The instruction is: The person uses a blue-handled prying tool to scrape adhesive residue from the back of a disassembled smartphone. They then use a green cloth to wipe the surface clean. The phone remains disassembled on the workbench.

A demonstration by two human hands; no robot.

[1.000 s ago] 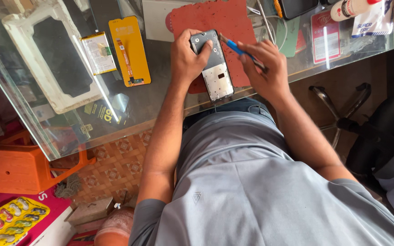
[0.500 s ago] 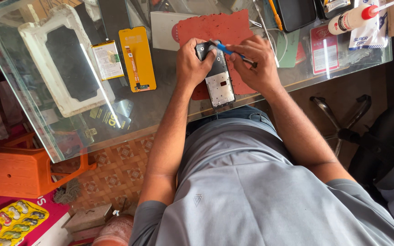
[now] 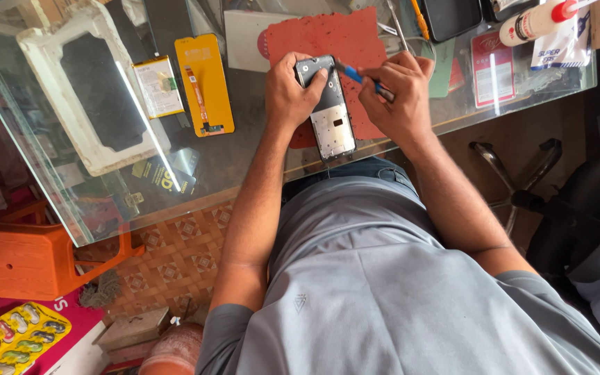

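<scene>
An opened phone (image 3: 330, 118) with its back off lies lengthwise on a red work mat (image 3: 328, 42) on the glass table. My left hand (image 3: 290, 90) grips the phone's far end, thumb across its top edge. My right hand (image 3: 398, 89) holds a blue-handled screwdriver (image 3: 360, 78) whose tip rests on the phone's upper part near the left thumb.
A yellow phone display (image 3: 205, 83) and a battery (image 3: 158, 86) lie left of the mat, next to a white foam tray (image 3: 90, 90). A glue bottle (image 3: 540, 19) and tools sit at the table's far right. An orange stool (image 3: 29, 257) and a chair base (image 3: 522, 194) stand on the floor.
Both hands have stayed on the phone with the screwdriver tip still at its top. The view has shifted slightly; the hands and the phone sit a little differently in the picture.
</scene>
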